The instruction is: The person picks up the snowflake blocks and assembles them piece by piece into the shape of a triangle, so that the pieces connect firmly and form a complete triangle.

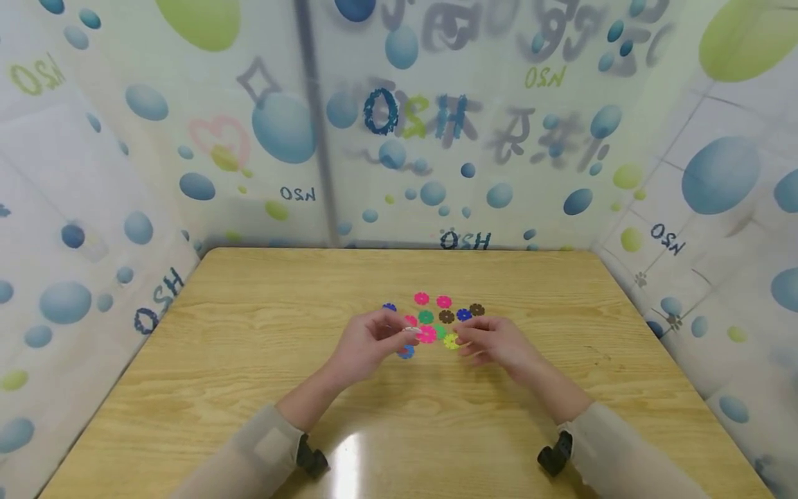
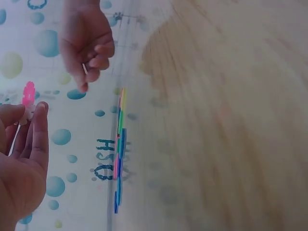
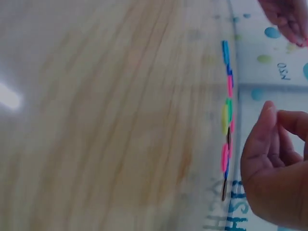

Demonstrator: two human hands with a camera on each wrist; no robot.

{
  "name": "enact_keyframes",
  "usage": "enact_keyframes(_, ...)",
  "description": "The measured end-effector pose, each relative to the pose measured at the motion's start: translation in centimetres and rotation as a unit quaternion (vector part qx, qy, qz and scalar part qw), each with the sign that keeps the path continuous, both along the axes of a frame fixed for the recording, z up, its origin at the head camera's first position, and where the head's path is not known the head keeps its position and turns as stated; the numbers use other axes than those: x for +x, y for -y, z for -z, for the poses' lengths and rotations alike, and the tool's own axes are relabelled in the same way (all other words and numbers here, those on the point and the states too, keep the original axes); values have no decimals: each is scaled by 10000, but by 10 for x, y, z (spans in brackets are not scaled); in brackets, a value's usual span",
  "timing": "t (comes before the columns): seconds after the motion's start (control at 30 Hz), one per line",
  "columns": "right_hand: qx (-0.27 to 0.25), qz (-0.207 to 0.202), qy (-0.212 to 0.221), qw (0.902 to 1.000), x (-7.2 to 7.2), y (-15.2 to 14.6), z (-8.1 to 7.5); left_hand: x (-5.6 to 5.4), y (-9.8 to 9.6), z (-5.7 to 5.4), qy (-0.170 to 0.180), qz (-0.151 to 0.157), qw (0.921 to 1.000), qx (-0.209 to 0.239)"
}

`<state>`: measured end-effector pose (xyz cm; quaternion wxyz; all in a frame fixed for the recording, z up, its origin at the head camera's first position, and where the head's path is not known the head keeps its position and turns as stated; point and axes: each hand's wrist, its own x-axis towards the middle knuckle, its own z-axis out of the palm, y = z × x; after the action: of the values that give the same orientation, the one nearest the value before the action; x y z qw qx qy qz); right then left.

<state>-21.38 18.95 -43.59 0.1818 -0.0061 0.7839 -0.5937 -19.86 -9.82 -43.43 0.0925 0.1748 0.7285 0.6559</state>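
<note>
My left hand [image 1: 368,346] pinches a white notched plastic disc [image 2: 27,114] between thumb and fingertips. A pink notched disc [image 2: 29,92] stands up from the white one, joined to it, and both are above the tabletop. Facing it across a short gap is my right hand [image 1: 499,346], its fingers loosely bent and thumb tip close to the index tip. Nothing shows between those fingertips in the right wrist view. Beside them in the head view is a yellow notched disc [image 1: 450,342]; a light green disc [image 1: 441,332] lies partly behind the pink one.
On the wooden table [image 1: 218,333] several more flat notched discs lie loosely grouped beyond the hands: a green disc [image 1: 425,317], a brown disc [image 1: 446,317], a dark blue disc [image 1: 464,314] and a pink disc [image 1: 421,298]. A light blue disc [image 1: 406,353] lies beneath the left fingers. Patterned curtains surround the table.
</note>
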Motion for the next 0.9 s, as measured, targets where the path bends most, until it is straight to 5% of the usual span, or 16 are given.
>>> enact_keyframes(0.17, 1111, -313, -494, 9921, -13, -3, 10, -1, 5, 1, -3, 4, 9999, 108)
enact_keyframes(0.3, 2116, -556, -924, 9714, -20, 5, 16, -1, 5, 2, 57, -37, 10000, 64)
enact_keyframes(0.5, 2755, -585, -912, 9552, -21, 18, 14, -1, 5, 2, 124, -109, 9999, 15)
enact_keyframes(0.7, 2607, -544, -973, 9590, -12, 15, 8, -1, 5, 1, 92, 1, 9998, 198)
enact_keyframes(0.9, 1097, -324, -1215, 9860, 6, 9, -4, -2, 5, -1, 84, 42, 9997, 230)
